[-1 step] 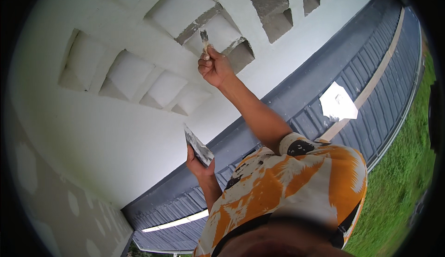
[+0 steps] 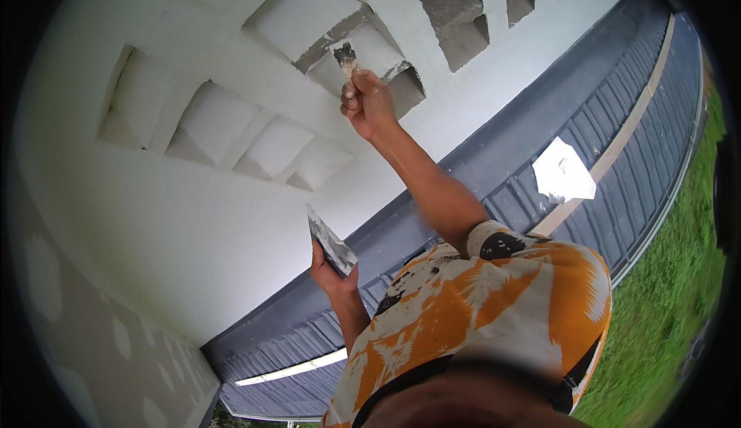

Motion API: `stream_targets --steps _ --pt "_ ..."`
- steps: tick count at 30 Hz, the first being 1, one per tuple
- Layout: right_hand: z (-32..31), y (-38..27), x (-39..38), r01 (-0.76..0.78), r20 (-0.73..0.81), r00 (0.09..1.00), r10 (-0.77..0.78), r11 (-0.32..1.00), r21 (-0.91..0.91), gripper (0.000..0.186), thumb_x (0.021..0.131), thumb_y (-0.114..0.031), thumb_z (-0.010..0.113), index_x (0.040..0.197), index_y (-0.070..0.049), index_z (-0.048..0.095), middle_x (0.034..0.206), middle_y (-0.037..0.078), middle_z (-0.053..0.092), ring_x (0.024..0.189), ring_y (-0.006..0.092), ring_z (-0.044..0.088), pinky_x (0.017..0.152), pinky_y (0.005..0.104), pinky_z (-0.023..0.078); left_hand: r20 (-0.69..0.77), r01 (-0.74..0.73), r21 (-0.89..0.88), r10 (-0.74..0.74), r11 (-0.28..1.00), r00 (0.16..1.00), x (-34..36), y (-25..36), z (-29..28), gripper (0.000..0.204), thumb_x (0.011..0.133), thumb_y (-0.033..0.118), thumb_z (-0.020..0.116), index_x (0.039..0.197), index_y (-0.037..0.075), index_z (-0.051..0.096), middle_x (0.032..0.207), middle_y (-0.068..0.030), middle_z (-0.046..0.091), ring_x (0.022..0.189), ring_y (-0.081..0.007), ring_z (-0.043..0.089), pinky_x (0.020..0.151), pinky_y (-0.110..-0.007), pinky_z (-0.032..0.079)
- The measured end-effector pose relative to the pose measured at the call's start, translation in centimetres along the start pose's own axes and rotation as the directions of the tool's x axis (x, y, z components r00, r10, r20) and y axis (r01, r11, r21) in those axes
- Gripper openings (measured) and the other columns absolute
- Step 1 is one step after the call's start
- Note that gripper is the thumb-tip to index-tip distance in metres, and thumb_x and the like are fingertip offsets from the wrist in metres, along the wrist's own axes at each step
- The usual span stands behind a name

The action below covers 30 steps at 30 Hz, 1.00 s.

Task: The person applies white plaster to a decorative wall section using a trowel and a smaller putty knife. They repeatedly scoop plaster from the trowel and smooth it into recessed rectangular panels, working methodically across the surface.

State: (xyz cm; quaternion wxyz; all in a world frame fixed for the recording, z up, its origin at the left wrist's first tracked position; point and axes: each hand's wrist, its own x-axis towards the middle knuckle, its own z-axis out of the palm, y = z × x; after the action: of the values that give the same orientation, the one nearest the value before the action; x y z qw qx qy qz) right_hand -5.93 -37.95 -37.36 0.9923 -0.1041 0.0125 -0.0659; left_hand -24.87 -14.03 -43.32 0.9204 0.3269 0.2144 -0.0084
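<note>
My right hand (image 2: pixel 370 104) is raised in front of the white wall, closed around the pale handle of a small putty knife (image 2: pixel 345 54). The knife's dark, white-edged blade points up in front of a square recess (image 2: pixel 370 48) with rough grey borders; whether it touches the wall I cannot tell. Lower and to the left, my left hand (image 2: pixel 332 275) grips a flat plate smeared with grey and white putty (image 2: pixel 332 244), held tilted near chest height.
More square recesses (image 2: pixel 212 115) run across the white wall (image 2: pixel 255 231). Below it slopes a dark tiled roof (image 2: pixel 525 196), where a white sheet with a lump on it (image 2: pixel 564 169) lies beside a wooden strip (image 2: pixel 641 111). Grass (image 2: pixel 664 289) shows beyond the roof edge.
My right hand has shifted slightly right and down, and the putty knife has turned so more of its blade's flat face shows. My left hand stays where it was.
</note>
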Motion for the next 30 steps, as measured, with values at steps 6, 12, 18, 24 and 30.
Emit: stream_targets --steps 6,12,18,24,30 --pt "-1.8 -4.1 3.3 0.540 0.361 0.722 -0.591 0.154 -0.827 0.012 0.097 -0.014 0.059 0.090 -0.005 0.065 0.063 -0.001 0.049 0.055 0.0042 0.040 0.049 0.0247 0.035 0.052 0.004 0.021 -0.005 1.000 0.999 0.4 -0.2 0.1 0.024 0.099 0.033 0.054 0.106 0.011 0.062 0.078 -0.0035 0.068 0.065 -0.0180 0.066 0.050 -0.032 0.053" --pt "-0.4 -8.9 -0.3 0.472 0.221 0.800 -0.558 0.357 -0.806 0.010 0.096 -0.013 0.060 0.093 -0.005 0.066 0.062 -0.002 0.049 0.051 0.0045 0.040 0.046 0.0231 0.033 0.180 0.004 0.001 -0.004 1.000 0.984 0.4 -0.3 1.5 0.033 0.101 0.030 0.051 0.124 0.007 0.058 0.108 -0.0055 0.067 0.090 -0.0204 0.067 0.075 -0.035 0.055" --pt "-1.8 -7.8 -9.8 -0.260 -0.005 0.949 0.317 0.772 -0.580 0.012 0.095 -0.010 0.059 0.105 -0.005 0.064 0.063 -0.001 0.050 0.048 0.0053 0.040 0.040 0.0213 0.027 0.341 0.056 0.019 -0.059 0.998 0.938 2.7 -1.7 5.5 0.041 0.102 0.027 0.050 0.137 0.006 0.049 0.127 -0.0082 0.061 0.110 -0.0244 0.062 0.090 -0.041 0.052" --pt "-5.1 -9.5 -14.2 -0.268 -0.118 0.963 0.242 0.818 -0.510 0.023 0.095 -0.020 0.065 0.106 0.001 0.066 0.066 0.001 0.056 0.049 0.0073 0.050 0.044 0.0212 0.039 0.292 -0.116 0.011 0.108 0.993 0.950 3.8 -4.8 8.3 0.036 0.100 0.021 0.053 0.132 0.004 0.051 0.125 -0.0084 0.061 0.111 -0.0228 0.062 0.095 -0.040 0.051" --pt "-11.5 -13.5 -15.2 -0.398 -0.475 0.873 0.111 0.725 -0.562 0.028 0.097 -0.028 0.063 0.095 0.000 0.064 0.059 0.001 0.055 0.044 0.0078 0.050 0.039 0.0225 0.043 0.160 -0.112 0.108 0.094 0.988 0.983 3.7 -9.4 6.2 0.035 0.099 0.020 0.056 0.128 0.002 0.052 0.119 -0.0092 0.064 0.106 -0.0229 0.065 0.091 -0.039 0.053"
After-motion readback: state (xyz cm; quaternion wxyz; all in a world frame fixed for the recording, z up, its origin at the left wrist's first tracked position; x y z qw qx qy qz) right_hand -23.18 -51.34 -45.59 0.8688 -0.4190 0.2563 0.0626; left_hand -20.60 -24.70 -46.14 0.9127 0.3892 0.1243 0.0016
